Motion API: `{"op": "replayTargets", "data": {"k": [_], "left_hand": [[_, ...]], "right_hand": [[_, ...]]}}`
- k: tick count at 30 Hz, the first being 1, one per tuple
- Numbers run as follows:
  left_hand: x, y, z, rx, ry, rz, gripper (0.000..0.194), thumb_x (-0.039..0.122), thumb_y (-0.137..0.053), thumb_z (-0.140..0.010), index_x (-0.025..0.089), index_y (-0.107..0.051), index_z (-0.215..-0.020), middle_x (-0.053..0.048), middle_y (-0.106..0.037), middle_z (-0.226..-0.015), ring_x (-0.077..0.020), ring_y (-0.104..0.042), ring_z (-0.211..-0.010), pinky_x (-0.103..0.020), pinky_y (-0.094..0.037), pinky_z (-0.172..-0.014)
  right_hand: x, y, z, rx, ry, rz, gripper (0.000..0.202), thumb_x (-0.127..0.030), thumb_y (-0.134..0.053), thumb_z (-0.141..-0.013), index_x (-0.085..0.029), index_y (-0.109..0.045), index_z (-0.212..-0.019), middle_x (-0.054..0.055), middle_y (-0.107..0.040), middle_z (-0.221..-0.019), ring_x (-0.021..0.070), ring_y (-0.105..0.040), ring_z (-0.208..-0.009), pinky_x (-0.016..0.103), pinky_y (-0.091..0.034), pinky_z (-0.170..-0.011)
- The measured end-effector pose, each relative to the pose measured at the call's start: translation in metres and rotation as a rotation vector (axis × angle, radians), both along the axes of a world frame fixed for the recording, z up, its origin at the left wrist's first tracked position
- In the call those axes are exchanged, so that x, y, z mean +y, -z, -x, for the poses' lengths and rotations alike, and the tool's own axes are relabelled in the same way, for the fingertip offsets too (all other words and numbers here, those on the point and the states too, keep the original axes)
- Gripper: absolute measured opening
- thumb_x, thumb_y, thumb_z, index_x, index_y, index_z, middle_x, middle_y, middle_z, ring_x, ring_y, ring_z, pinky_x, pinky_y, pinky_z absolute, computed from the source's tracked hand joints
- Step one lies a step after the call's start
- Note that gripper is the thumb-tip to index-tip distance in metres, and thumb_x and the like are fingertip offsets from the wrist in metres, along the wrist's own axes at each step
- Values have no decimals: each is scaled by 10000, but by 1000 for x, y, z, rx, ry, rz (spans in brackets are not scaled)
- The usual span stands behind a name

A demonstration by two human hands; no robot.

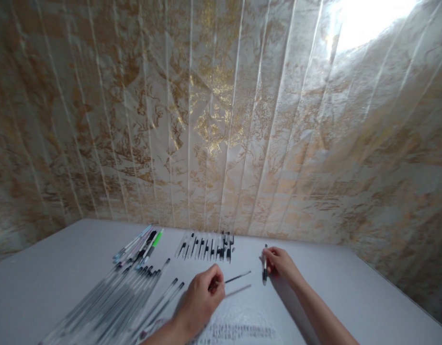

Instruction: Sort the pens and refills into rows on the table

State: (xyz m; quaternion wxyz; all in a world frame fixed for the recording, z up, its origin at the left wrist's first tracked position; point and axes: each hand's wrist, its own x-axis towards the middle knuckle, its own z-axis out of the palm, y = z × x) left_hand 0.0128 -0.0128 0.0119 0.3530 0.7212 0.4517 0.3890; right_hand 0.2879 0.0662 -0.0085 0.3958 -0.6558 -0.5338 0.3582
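Note:
My left hand [203,294] is closed at the front middle of the table. A thin dark pen refill [238,277] sticks out to the right from its fingertips, above its shadow on the white surface. Farther right, my right hand [281,264] pinches a clear-barrelled pen [265,275] with a dark lower part, held nearly upright. Beyond my hands lies a row of clear and black pen parts [206,247]. Two loose refills [163,302] rest just left of my left hand, beside a large spread of similar refills [113,297].
Several coloured pens [134,243] and a bright green pen [157,238] lie at the back left of the white table [324,282]. A sheet with printed text [238,331] is at the front edge. Behind the table hangs a gold-patterned, pleated curtain [213,120].

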Motion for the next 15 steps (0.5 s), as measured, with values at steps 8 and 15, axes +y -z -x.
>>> {"op": "replayTargets", "data": {"k": [8,15], "left_hand": [[-3,-3,1,-43,126,-15,120,211,-481,-802,208,-428,-695,46,-427,-634,-107,-420,-587,-212,-312,-540],[-3,-6,0,-26,133,-8,103,201,-491,-788,206,-448,-694,45,-448,-626,-109,-430,-588,-212,-322,-541]], "right_hand": [[54,-3,52,-266,-64,-110,261,-312,-522,-825,-173,-641,-639,56,-639,-566,181,-613,-551,276,-455,-557],[25,17,64,-513,-217,-369,357,-192,-458,-831,-174,-700,-1092,119,-636,-1216,263,-534,-1091,360,-368,-963]]}}
